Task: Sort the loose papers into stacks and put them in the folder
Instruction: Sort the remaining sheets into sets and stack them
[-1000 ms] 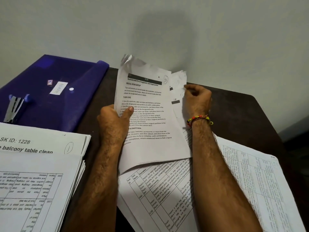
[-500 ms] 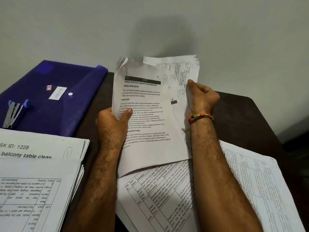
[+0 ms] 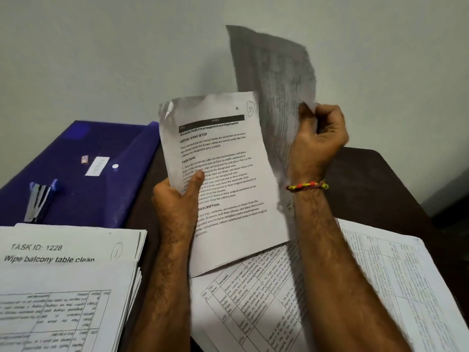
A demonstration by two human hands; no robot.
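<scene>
Left grip (image 3: 177,199): thumb and fingers clamp the left edge of a printed sheet (image 3: 223,179), held upright.
Right grip (image 3: 319,138): fingers pinch a second sheet (image 3: 274,80), lifted above and behind the first.
Folder (image 3: 76,158): blue, on the tabletop (image 3: 375,184), left of the left grip.
Stacks (image 3: 63,275): below both grips.

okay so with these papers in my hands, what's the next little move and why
Probably carry the sheet pinched in the right hand to a matching stack: it is already lifted clear of the bundle the left hand grips.
</scene>
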